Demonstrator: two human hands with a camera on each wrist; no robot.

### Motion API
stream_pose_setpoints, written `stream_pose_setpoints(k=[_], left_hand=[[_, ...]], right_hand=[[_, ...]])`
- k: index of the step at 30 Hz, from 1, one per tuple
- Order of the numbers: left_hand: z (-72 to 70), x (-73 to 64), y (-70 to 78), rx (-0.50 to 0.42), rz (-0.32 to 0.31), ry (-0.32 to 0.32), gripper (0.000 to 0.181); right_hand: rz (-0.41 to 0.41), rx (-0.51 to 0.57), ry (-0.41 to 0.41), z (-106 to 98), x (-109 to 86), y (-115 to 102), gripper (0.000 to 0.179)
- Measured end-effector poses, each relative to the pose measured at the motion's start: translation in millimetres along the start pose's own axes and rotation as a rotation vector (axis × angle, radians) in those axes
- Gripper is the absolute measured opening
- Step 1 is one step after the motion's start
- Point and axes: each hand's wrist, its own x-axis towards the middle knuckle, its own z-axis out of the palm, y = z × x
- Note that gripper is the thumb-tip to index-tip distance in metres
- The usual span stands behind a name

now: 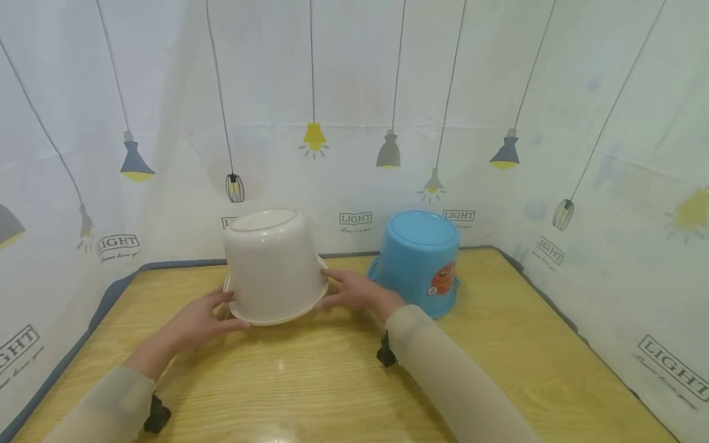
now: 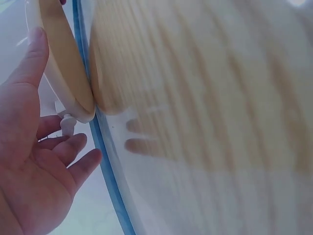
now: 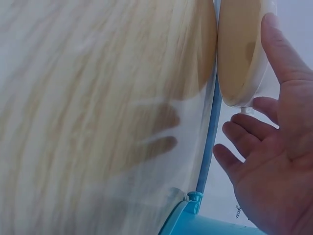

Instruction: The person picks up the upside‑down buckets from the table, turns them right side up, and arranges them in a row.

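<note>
A white bucket (image 1: 271,264) is upside down and a little tilted, its near rim raised so that the open mouth shows in both wrist views. My left hand (image 1: 199,317) holds its left side; in the left wrist view the thumb (image 2: 35,58) lies along the rim and the fingers curl by a small white handle lug (image 2: 67,120). On the opposite side my right hand (image 1: 357,289) holds the rim, thumb (image 3: 281,49) against it and fingers below. To the right of that hand stands a blue bucket (image 1: 412,264), also upside down, with a round red sticker (image 1: 443,279).
The wooden table (image 1: 288,381) has a glossy top that reflects the bucket and fingers. Dark blue trim (image 1: 183,264) runs along its edge. A white curtain (image 1: 354,74) printed with hanging lamps encloses the back and sides.
</note>
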Motion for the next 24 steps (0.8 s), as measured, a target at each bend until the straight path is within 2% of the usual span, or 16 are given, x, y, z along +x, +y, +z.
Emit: stream_pose_setpoints(k=[4,8,12,16,18,24], left_hand=[[-1.2,-1.0,-2.3,-0.016,-0.004,0.011,0.109],[-1.2,-2.8,-3.6,-0.028,0.023,0.027,0.105],[-1.9,-6.5,-2.3,-0.066,0.041,0.047,0.101],[-3.8,-9.1,1.3,-0.142,0.042,0.065,0.094],[-5.8,-11.4,5.1,-0.183,0.021,0.067,0.092],[-8.0,-15.2,8.6,-0.321,-0.059,0.086,0.090]], right_hand=[[-0.010,0.026,0.018,-0.2,-1.3,0.3,0.099],[-0.036,0.075,0.040,1.4,-1.3,1.4,0.099],[-0.074,0.183,0.049,3.8,-1.7,2.1,0.095],[-0.095,0.317,0.059,4.8,-4.1,1.4,0.085],[-0.095,0.374,0.066,4.6,-6.5,0.5,0.079],[-0.087,0.445,0.092,2.3,-12.0,0.6,0.057]])
